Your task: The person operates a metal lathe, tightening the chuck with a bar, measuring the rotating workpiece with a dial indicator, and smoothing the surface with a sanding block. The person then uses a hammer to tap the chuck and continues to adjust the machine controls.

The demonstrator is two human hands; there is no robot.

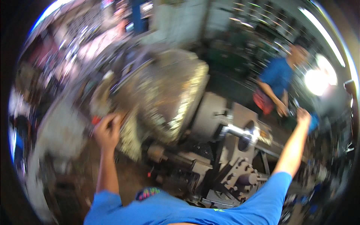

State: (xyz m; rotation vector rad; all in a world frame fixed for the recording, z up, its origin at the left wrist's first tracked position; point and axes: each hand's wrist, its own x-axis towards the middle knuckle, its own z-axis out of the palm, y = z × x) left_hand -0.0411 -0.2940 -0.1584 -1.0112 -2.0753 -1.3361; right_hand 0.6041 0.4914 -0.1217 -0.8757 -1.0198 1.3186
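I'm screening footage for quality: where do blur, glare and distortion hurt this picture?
Head view: blur softens the left hand, right hand and machine; glare blooms white from the round light at right; fisheye distortion curves edges toward the picture's dark border.

Your left hand (107,132) is beside a red knob (96,120) at the left end of the lathe (165,71); your right hand (303,117) is raised past a shiny disc (252,135). A blue-shirted co-worker (277,75) stands beyond the far edge.
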